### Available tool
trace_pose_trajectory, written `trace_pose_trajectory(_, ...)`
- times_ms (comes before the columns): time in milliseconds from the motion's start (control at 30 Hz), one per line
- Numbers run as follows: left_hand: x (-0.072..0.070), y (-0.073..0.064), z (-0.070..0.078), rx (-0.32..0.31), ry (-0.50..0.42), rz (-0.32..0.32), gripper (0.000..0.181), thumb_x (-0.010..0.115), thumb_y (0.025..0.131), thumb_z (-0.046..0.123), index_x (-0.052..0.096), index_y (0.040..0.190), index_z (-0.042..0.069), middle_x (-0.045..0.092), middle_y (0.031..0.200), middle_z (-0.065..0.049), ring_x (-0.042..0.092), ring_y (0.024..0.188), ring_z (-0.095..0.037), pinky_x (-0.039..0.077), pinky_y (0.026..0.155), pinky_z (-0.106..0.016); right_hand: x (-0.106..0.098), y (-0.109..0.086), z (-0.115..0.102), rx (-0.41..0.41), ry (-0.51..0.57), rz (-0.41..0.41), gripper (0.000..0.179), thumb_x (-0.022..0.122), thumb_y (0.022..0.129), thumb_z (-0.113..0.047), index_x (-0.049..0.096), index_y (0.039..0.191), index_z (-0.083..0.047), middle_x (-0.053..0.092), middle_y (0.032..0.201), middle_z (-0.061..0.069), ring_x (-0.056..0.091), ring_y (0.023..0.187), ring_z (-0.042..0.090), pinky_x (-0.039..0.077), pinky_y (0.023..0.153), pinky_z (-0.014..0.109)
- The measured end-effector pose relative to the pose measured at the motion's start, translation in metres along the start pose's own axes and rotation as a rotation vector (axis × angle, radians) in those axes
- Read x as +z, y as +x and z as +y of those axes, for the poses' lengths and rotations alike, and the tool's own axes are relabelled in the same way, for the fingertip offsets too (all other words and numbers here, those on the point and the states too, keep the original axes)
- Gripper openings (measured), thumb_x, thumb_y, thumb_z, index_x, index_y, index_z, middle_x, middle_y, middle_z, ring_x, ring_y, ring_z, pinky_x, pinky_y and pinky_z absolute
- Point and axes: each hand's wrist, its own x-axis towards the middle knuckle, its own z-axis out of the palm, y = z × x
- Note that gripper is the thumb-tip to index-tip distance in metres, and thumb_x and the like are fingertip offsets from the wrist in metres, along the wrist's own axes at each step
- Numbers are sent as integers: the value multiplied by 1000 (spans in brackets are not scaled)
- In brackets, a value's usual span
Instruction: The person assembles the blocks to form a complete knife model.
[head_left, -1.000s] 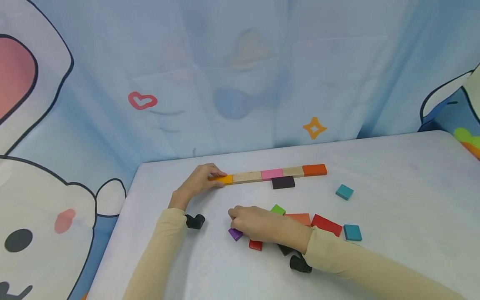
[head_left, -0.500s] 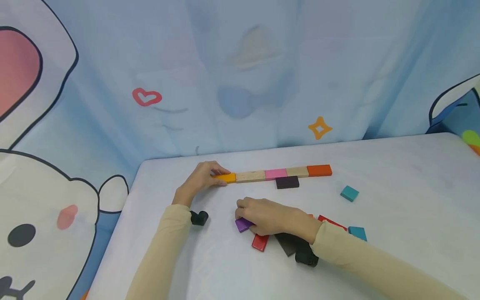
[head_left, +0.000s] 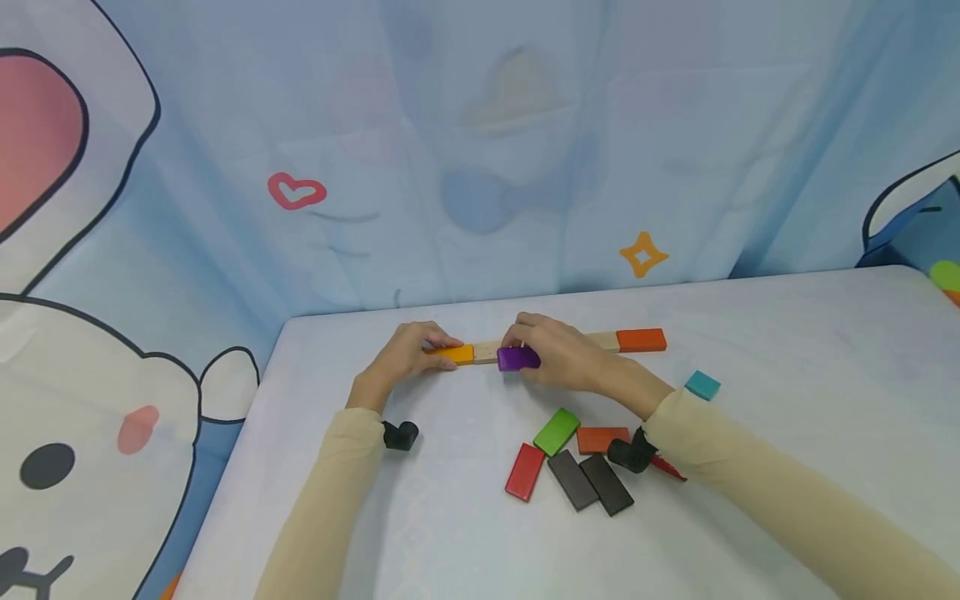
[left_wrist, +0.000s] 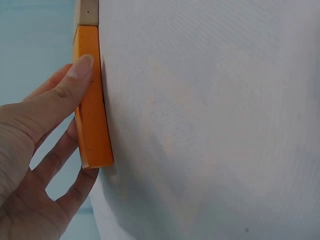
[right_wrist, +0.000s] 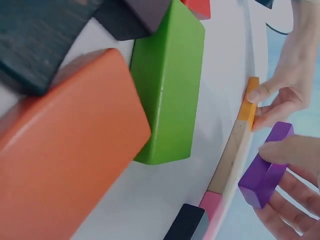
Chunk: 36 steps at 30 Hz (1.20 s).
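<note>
My left hand (head_left: pixel 405 354) pinches the yellow-orange wooden block (left_wrist: pixel 95 120) at the left end of a straight row, thumb on its near side and fingers behind. Beside it in the row come a plain wooden block (head_left: pixel 486 352), a pink block (right_wrist: pixel 210 204), another plain one (head_left: pixel 602 341) and an orange block (head_left: pixel 641 340). Between thumb and fingers, my right hand (head_left: pixel 562 350) holds a purple block (head_left: pixel 516 358), which overlaps the row in the head view. A dark block (right_wrist: pixel 186 222) lies against the pink one; the right hand hides both in the head view.
In front of the row lie loose blocks: green (head_left: pixel 557 432), red (head_left: pixel 525 472), orange (head_left: pixel 602 440) and two dark blocks, one (head_left: pixel 573 481) beside the other (head_left: pixel 607 485). A teal block (head_left: pixel 702 384) is farther right. A blue curtain (head_left: pixel 510 167) hangs behind the table.
My right hand has picked up the purple block from the loose pile and carried it away from me to the row. The left hand keeps its grip on the yellow-orange block.
</note>
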Motion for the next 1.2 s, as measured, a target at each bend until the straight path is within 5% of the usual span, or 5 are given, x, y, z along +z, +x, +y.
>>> trace_pose_trajectory(833, 3, -3, 1, -37, 9, 18, 35, 84, 89, 15, 79, 124, 14, 73, 119, -5, 63, 118, -27, 47, 111, -43, 19, -5, 11, 68, -134, 6, 37, 86, 85, -3, 75, 120, 0, 67, 114, 14, 65, 107, 29, 59, 96, 43)
trace_pose_trajectory(1200, 2, -5, 5, -45, 3, 16, 36, 84, 89, 14, 79, 125, 13, 73, 119, -6, 63, 116, -26, 49, 110, -42, 1, -14, 28, 95, -32, 47, 37, 88, 85, -8, 76, 119, 0, 67, 107, 10, 64, 101, 27, 59, 94, 46)
